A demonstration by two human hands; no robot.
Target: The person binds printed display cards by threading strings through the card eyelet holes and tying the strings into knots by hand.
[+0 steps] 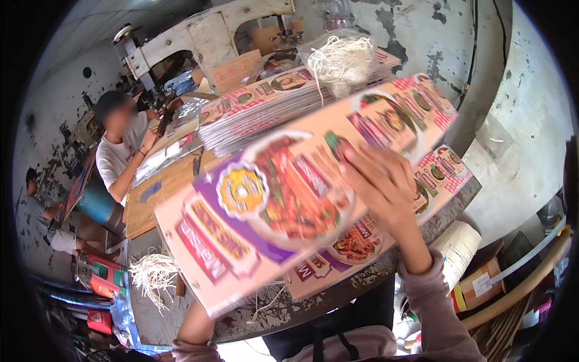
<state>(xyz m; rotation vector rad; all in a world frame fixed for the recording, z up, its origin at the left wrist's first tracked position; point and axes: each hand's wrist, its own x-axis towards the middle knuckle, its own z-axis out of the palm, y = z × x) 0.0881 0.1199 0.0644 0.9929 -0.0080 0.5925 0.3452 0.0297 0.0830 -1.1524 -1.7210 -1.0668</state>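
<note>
A long printed food-advert sheet [283, 193] is tilted up across the middle of the view, its right part slightly blurred. My right hand [380, 181] lies on its upper face, fingers stretched out. My left forearm [198, 326] reaches up to the sheet's lower left corner; the left hand itself is hidden behind it. Underneath, more printed sheets [443, 181] with the same pictures lie on the worn table [241, 329]. A small hole shows near the raised sheet's left edge.
Behind stands a thick stack of printed sheets [241, 120], with a plastic bag of white strings [341, 60] on top. A bundle of white strings [154, 274] hangs at the table's left edge. A seated person [120, 142] works at a wooden board [142, 205].
</note>
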